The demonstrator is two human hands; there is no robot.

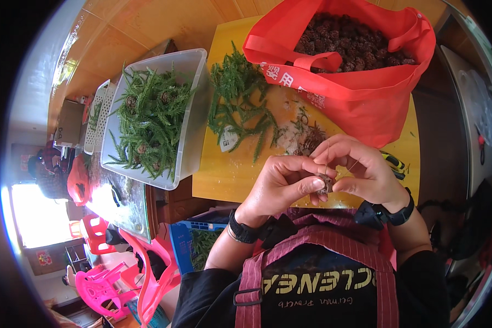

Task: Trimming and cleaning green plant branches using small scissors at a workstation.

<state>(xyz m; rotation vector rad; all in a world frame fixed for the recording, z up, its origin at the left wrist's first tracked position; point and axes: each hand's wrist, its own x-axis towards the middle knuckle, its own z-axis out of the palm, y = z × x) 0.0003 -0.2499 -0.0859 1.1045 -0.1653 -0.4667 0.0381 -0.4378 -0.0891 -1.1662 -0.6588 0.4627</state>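
Close in front of my body, my left hand is closed around a small pine cone, its thumb pressed on the cone. My right hand curls in from the other side, its fingertips pinching a thin wire that runs to the cone. Part of the cone is covered by my fingers. Just beyond my hands, more pine cones lie on the yellow tabletop among crumbs and green bits. Green artificial sprigs are spread to the left of them.
A red fabric bag full of pine cones stands at the back right. On the left is a translucent plastic bin heaped with green sprigs and cones. A yellow-and-black tool lies right of my hand. A blue crate and pink chairs stand lower left.
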